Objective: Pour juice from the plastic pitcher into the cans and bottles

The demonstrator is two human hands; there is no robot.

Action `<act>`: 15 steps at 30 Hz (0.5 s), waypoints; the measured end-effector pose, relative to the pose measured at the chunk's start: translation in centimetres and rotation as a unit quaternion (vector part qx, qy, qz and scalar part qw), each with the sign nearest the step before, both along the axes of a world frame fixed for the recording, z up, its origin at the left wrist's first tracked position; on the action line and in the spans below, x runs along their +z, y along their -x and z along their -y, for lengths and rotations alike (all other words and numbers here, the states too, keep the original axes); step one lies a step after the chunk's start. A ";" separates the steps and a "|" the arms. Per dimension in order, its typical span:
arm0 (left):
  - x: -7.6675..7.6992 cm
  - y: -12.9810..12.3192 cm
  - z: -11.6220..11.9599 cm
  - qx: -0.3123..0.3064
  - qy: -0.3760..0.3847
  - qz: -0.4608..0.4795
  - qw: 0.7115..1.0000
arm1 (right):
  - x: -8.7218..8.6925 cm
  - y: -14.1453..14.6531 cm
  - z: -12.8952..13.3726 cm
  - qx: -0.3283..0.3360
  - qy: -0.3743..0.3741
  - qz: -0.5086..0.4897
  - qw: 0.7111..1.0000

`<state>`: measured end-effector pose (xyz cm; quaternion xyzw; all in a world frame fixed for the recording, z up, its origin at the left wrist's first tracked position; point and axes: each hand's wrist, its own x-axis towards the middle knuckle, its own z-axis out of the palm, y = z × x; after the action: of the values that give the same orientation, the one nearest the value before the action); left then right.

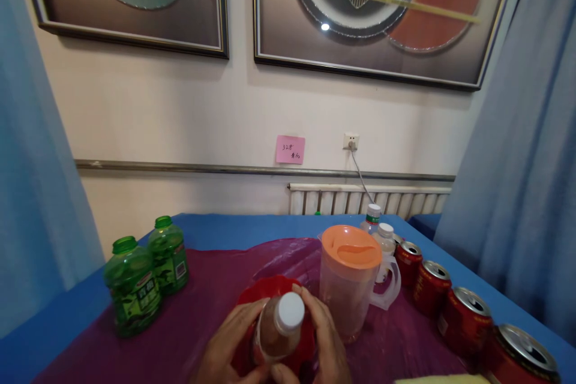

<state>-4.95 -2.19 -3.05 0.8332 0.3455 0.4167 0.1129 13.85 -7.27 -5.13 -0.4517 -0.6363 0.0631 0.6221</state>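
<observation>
A clear bottle [275, 331] with a white cap and brownish contents is held between my two hands at the bottom centre. My left hand [234, 342] wraps its left side, and my right hand [321, 336] closes round its right side. Both thumbs meet low at the front of the bottle. Behind and beneath it shows a red bowl [274, 285], partly hidden by the bottle and my hands. Just right of my right hand stands a clear pitcher [344, 288] with an orange lid and a handle on its right.
Two open green bottles [132, 294] stand at the left on purple sheeting [211, 270] over a blue table cover [216, 225]. Several red cans [432, 288] line the right side. Two white-capped bottles [386, 240] are behind the pitcher. A yellow item [443, 380] lies at the bottom edge.
</observation>
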 end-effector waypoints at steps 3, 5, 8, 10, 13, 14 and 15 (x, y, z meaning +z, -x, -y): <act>0.8 -0.3 0.4 0.012 -0.015 0.000 1.000 | -0.3 0.0 -0.2 -0.007 0.016 0.002 1.000; 1.1 -0.4 0.7 0.001 -0.031 0.011 0.999 | -0.5 0.0 -0.3 0.005 0.018 0.009 1.000; 1.1 -0.5 0.8 -0.018 -0.027 0.030 0.999 | -0.5 0.1 -0.3 0.025 0.030 0.010 0.999; 1.0 -0.5 0.9 -0.021 -0.006 0.033 0.999 | -0.5 0.3 -0.2 0.024 0.044 -0.002 0.999; 0.7 -0.2 0.6 -0.025 0.020 0.020 0.999 | 0.1 0.4 0.0 0.016 0.054 -0.023 0.998; 0.5 0.0 0.5 -0.017 0.021 0.021 0.999 | 0.4 0.4 0.0 0.015 0.052 -0.029 0.998; 0.4 0.2 0.3 -0.010 0.018 0.023 1.000 | 0.9 0.3 0.0 0.015 0.046 -0.032 0.998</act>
<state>-5.14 -2.52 -2.62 0.8243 0.3424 0.4285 0.1402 13.55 -7.25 -4.20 -0.4680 -0.6190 0.1166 0.6198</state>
